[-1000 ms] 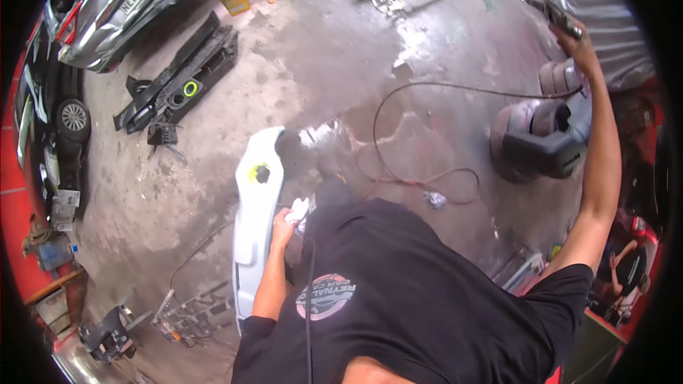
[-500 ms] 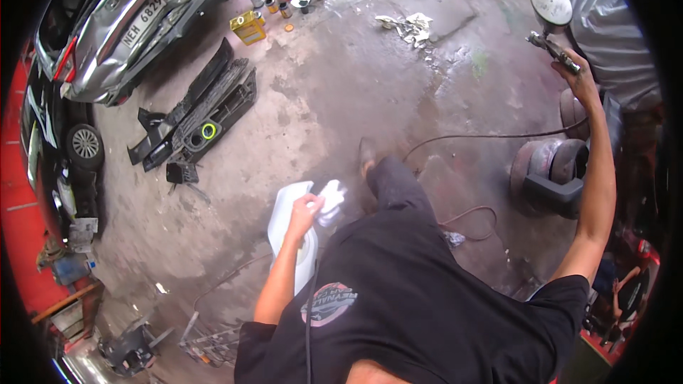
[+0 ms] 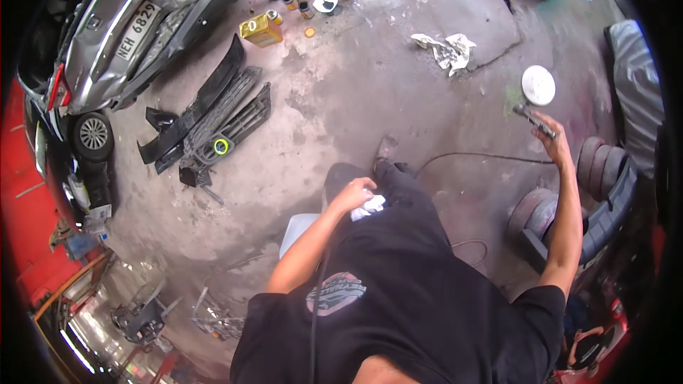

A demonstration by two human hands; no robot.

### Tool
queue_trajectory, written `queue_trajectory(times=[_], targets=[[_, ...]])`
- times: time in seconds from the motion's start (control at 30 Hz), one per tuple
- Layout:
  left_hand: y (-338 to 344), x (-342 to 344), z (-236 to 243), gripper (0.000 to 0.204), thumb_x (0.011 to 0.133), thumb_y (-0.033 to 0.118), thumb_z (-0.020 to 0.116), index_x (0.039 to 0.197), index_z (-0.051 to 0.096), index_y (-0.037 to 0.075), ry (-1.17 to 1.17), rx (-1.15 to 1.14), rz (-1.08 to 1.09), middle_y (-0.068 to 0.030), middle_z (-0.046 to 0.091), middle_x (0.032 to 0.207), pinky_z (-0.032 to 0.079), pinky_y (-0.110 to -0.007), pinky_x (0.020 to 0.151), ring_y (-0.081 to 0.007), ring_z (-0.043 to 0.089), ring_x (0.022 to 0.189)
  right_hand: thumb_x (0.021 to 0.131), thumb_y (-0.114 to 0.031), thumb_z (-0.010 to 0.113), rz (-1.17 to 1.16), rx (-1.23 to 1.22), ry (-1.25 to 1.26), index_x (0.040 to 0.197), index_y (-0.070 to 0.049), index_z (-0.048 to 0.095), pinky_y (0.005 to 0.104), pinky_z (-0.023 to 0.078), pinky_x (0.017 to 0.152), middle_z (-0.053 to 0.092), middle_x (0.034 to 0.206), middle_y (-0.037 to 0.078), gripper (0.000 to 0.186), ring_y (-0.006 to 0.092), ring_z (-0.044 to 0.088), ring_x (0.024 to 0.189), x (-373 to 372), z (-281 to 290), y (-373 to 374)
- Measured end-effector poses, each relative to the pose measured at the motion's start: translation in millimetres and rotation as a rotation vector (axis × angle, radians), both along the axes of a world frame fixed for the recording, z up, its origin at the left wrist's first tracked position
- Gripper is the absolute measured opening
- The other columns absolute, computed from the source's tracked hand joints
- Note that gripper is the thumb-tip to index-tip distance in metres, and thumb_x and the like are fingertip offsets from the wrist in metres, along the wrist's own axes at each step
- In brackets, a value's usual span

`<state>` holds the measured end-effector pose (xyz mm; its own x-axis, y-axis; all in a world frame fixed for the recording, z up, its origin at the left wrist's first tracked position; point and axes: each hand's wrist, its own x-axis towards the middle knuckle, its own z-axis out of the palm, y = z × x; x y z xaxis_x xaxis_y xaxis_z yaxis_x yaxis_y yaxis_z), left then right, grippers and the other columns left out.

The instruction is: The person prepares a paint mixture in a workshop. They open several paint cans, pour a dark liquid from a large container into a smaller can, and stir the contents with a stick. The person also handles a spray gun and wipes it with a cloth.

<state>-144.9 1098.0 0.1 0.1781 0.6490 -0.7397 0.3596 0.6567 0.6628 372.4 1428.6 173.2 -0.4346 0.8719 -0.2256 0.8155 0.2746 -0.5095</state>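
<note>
My left hand (image 3: 351,194) is closed around a crumpled white cloth (image 3: 370,206) in front of my black shirt. Below it a white car body panel (image 3: 297,230) lies on the concrete floor, mostly hidden by my arm and body. My right hand (image 3: 551,140) is raised far out to the right and grips a slim dark tool (image 3: 533,122) with a black hose (image 3: 469,156) trailing back toward me. A round white disc (image 3: 538,84) lies on the floor just beyond that hand.
A damaged grey car (image 3: 135,28) stands at upper left, with black bumper and grille parts (image 3: 213,117) on the floor beside it. Cans and a yellow container (image 3: 260,30) stand at the top. Crumpled rags (image 3: 447,50) lie upper right; grey bumper parts (image 3: 597,192) at right.
The view has swung so the car and the floor parts appear larger. My left hand has lifted with the cloth off the white panel toward my body. My right arm stays stretched out, lower in the picture.
</note>
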Motion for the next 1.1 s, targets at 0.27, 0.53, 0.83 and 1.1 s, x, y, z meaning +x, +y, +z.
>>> queue_trajectory(times=[0.27, 0.53, 0.83, 1.1], targets=[[151.3, 7.3, -67.5, 0.058, 0.081, 0.031, 0.076, 0.132, 0.067, 0.004, -0.082, -0.055, -0.498, -0.0180, 0.069, 0.132, 0.052, -0.043, 0.104, -0.0338, 0.065, 0.125, 0.079, 0.002, 0.077, -0.046, -0.266, -0.358, 0.138, -0.005, 0.064, 0.0387, 0.049, 0.102, 0.070, 0.126, 0.019, 0.061, 0.0313, 0.067, 0.115, 25.5, 33.0, 93.3], [282.4, -65.5, -51.7, 0.031, 0.078, 0.021, 0.080, 0.104, 0.076, 0.006, -0.008, 0.090, -0.380, -0.0172, 0.075, 0.107, 0.055, -0.046, 0.090, -0.0353, 0.070, 0.108, 0.073, 0.001, 0.081, -0.039, -0.287, -0.507, 0.131, -0.006, 0.069, 0.0421, 0.051, 0.100, 0.070, 0.123, 0.023, 0.059, 0.0407, 0.067, 0.115, -77.2, -0.5, 197.4], [399.4, -184.0, 21.5, 0.026, 0.080, 0.009, 0.071, 0.104, 0.077, 0.001, -0.779, -0.211, -0.403, -0.0092, 0.076, 0.092, 0.052, -0.031, 0.079, -0.0164, 0.069, 0.087, 0.082, -0.011, 0.083, 0.144, -0.350, -0.078, 0.131, -0.013, 0.070, 0.0434, 0.051, 0.101, 0.071, 0.124, 0.016, 0.050, 0.0375, 0.066, 0.115, -301.6, -226.0, 306.3], [405.7, -225.0, 13.1, 0.028, 0.080, 0.015, 0.071, 0.108, 0.074, 0.010, 0.091, -0.111, -0.589, -0.0186, 0.069, 0.125, 0.056, -0.048, 0.089, -0.0362, 0.069, 0.108, 0.085, -0.010, 0.081, 0.146, -0.499, 0.098, 0.134, -0.011, 0.068, 0.0411, 0.052, 0.100, 0.071, 0.127, 0.015, 0.051, 0.0334, 0.068, 0.116, -436.9, -366.3, 389.7]])
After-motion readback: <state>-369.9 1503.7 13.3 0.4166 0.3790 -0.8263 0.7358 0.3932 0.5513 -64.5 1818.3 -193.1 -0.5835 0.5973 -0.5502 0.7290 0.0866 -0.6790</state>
